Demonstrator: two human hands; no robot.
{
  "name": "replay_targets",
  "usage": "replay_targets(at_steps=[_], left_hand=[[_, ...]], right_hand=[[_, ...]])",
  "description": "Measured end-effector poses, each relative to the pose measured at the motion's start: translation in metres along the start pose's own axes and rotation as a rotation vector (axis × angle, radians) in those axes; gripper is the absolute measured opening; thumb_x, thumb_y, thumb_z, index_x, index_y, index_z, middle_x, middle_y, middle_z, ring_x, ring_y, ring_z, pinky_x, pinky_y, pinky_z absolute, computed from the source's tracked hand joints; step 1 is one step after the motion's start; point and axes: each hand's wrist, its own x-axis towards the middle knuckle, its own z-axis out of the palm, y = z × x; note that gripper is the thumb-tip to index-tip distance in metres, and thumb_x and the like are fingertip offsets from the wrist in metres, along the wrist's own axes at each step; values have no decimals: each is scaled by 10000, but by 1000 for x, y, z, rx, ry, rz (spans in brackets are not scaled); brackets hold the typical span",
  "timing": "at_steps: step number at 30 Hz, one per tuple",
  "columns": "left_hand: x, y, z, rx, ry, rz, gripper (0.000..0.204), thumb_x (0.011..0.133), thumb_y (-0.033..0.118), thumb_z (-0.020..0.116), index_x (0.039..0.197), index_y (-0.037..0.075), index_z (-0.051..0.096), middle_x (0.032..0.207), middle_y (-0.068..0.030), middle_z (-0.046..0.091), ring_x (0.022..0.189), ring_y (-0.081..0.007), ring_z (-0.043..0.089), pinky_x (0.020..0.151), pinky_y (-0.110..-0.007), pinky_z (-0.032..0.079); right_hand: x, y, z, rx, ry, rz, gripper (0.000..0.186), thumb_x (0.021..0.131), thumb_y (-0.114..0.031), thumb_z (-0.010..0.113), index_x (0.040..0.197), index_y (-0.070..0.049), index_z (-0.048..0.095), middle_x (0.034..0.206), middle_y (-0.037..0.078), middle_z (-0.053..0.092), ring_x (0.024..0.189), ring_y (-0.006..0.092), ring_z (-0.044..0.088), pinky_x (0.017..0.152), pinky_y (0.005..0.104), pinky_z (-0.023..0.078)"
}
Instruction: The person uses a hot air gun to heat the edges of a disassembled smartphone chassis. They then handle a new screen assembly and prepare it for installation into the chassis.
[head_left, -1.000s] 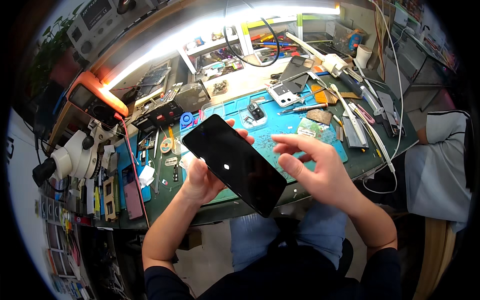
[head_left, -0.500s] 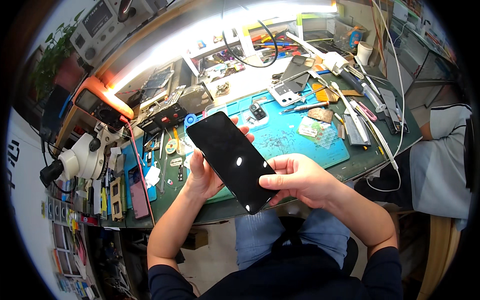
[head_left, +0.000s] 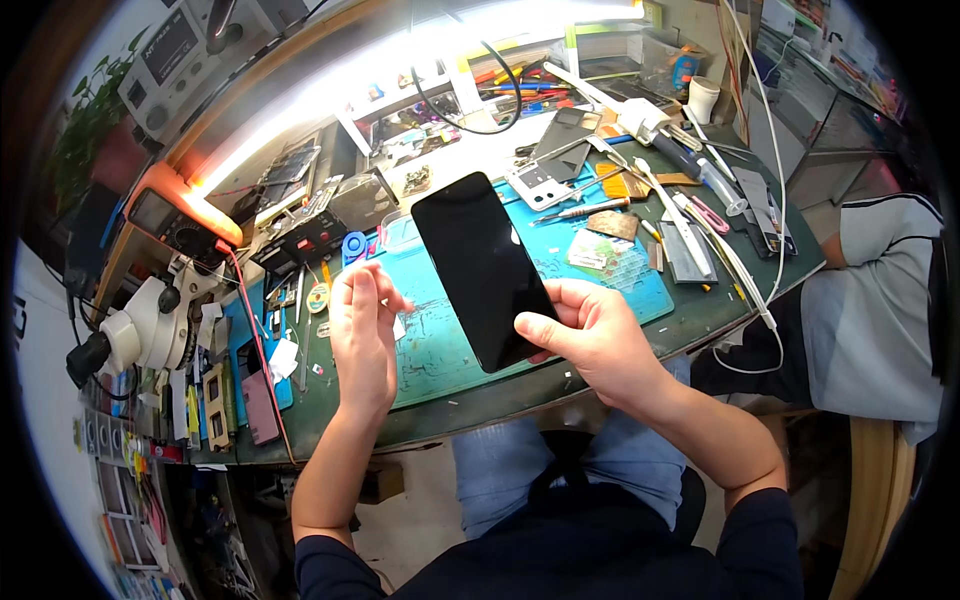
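Note:
A black smartphone (head_left: 478,275) with a dark, glossy screen faces up over the blue work mat (head_left: 420,350). My right hand (head_left: 590,335) grips its lower right corner, thumb on the glass and fingers behind. To the left of the phone and apart from it, my left hand (head_left: 365,335) is raised with loosely bent fingers. Nothing shows in that hand, and it stands open. Beyond the phone, a white phone frame (head_left: 540,186) and a dark phone back panel (head_left: 565,140) lie on the bench.
An orange multimeter (head_left: 180,215) and a white microscope (head_left: 130,325) stand at the left. Tweezers, a brush (head_left: 625,185), a heat tool (head_left: 705,170) and a white cable crowd the right side. Another person (head_left: 890,300) sits at the far right. A pink phone (head_left: 260,405) lies lower left.
My left hand has let go of the smartphone and moved left of it. My right hand alone now holds the phone, which has moved up slightly and turned more upright. The view has shifted a little.

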Motion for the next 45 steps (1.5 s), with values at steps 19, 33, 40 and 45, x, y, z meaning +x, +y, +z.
replay_targets(at_steps=[19,33,40,45], left_hand=[[-17,33,80,-256,-104,-386,300,981,140,610,1230,-25,590,1155,-172,683,1064,-244,675,941,-383,550],[-17,45,14,78,-229,-647,443,840,46,759,1252,3,601,1104,-82,699,983,-146,676,882,-306,542],[22,37,40,356,-757,-571,549,840,70,762,1329,-27,532,1175,-76,667,1056,-142,616,951,-298,485],[50,28,52,859,-998,-326,677,827,187,772,1406,18,463,1193,-140,655,1110,-222,605,982,-357,463]], right_hand=[[-7,28,9,49,-34,-113,331,960,-88,660,1266,17,588,1036,35,696,913,65,632,801,237,522],[-36,-21,-42,-650,8,-113,388,959,-232,658,1268,-4,606,1007,116,743,846,146,714,759,283,557],[-45,-42,-73,-688,103,21,391,1000,-153,600,1348,15,543,1083,109,709,959,127,679,850,269,542],[-53,-40,-92,-645,199,-42,386,980,-158,627,1331,-12,563,1022,105,732,895,118,689,796,263,541]])
